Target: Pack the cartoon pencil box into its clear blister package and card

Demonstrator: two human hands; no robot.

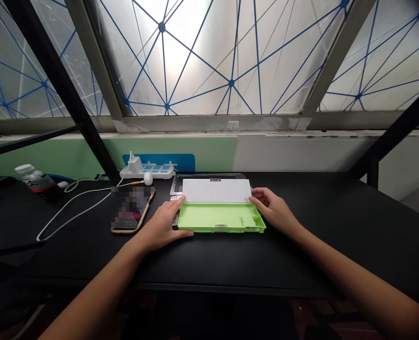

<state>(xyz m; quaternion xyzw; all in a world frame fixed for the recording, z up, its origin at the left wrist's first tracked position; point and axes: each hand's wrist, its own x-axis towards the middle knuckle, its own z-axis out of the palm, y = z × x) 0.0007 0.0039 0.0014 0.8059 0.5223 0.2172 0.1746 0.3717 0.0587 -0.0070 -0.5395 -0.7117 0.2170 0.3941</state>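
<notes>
Green case (pixel 219 219), fingers of left hand (pixel 161 229) and right hand (pixel 275 212) clamping its ends, half-hides a clear tray (pixel 176 184).

the bench (pixel 337 222) had open room to the right of the green case (pixel 221 219) and in front of it. on the left, a phone (pixel 133 210) lay just beside the case, with a white cable (pixel 71 202), a power strip (pixel 149 170) and a bottle (pixel 35 179) behind it.

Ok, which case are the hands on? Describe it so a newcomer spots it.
On the black table under the window, look mid-front, right of the phone. The open pencil case lies between the left hand and right hand. It alone is lime green, with a white lid behind.
</notes>
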